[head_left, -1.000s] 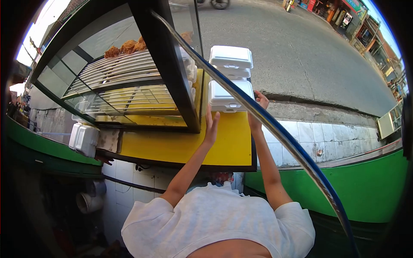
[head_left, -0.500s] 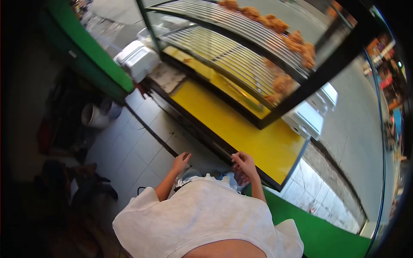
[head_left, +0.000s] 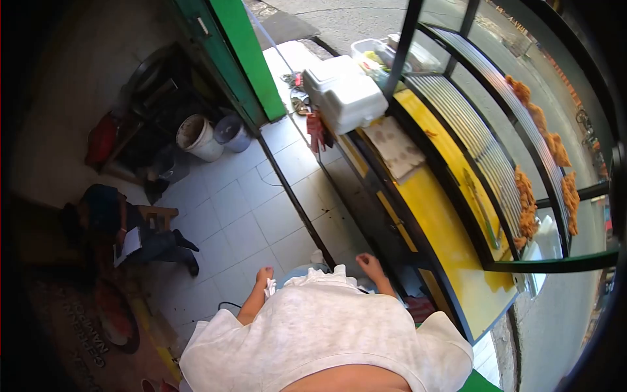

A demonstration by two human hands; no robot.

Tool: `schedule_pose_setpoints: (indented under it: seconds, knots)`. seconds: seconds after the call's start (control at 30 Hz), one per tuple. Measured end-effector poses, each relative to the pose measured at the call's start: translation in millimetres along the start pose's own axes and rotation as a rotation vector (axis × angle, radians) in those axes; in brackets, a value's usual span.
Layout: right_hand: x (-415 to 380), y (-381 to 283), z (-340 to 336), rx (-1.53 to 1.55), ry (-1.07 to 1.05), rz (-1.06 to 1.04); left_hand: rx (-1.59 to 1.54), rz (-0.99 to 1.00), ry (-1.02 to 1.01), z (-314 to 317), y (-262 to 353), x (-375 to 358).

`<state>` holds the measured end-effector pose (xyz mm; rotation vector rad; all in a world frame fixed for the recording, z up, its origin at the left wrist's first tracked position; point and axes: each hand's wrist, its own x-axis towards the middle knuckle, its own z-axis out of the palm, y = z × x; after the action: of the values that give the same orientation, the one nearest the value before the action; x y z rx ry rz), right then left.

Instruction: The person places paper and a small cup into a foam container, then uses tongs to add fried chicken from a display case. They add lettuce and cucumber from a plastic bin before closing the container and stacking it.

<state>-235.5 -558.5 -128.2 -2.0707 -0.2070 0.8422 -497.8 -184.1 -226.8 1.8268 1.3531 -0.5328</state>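
Note:
My left hand [head_left: 264,274] is low in front of my body, over the tiled floor. Its fingers look loosely curled, and I see nothing in them. Beside the dark side of the yellow-topped counter [head_left: 428,199] is my right hand [head_left: 370,264], apart from it, fingers folded in with nothing visible inside. On the counter stands a display case [head_left: 450,108] with slatted racks. Pieces of fried chicken [head_left: 526,199] lie on its racks, and tongs [head_left: 482,208] with a green end rest inside. White foam boxes [head_left: 349,95] are stacked at the counter's far end.
A stained sheet [head_left: 394,147] lies on the counter. Left across the white tiles [head_left: 245,209] are a white bucket [head_left: 198,138] and a grey bucket [head_left: 232,133]. A seated person [head_left: 153,228] is near a wooden stool [head_left: 160,213]. A green post [head_left: 251,65] borders the opening.
My view has swung left, so the counter and case now sit further right. The buckets and seated person show more clearly. My right hand has moved off the counter's edge.

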Motion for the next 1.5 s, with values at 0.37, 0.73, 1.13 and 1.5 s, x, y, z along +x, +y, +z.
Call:
schedule_pose_setpoints:
  seconds: [0.37,0.73,1.13,1.5]
  knots:
    - [188.6,-337.6,-78.2,0.096,0.438,-0.67,-0.544,0.769,-0.039,-102.9,377.2,55.3]
    - [322.7,-406.5,-140.6,-0.693,0.547,-0.478,-0.445,0.97,-0.128,-184.8,576.7,78.9]
    - [337.9,-434.4,-128.5,-0.822,0.307,-0.334,-0.103,1.32,-0.039,-199.2,674.6,151.6]
    - [339.8,-440.3,-127.0,-0.689,0.262,-0.367,-0.222,1.388,-0.162,-197.9,675.7,172.5]
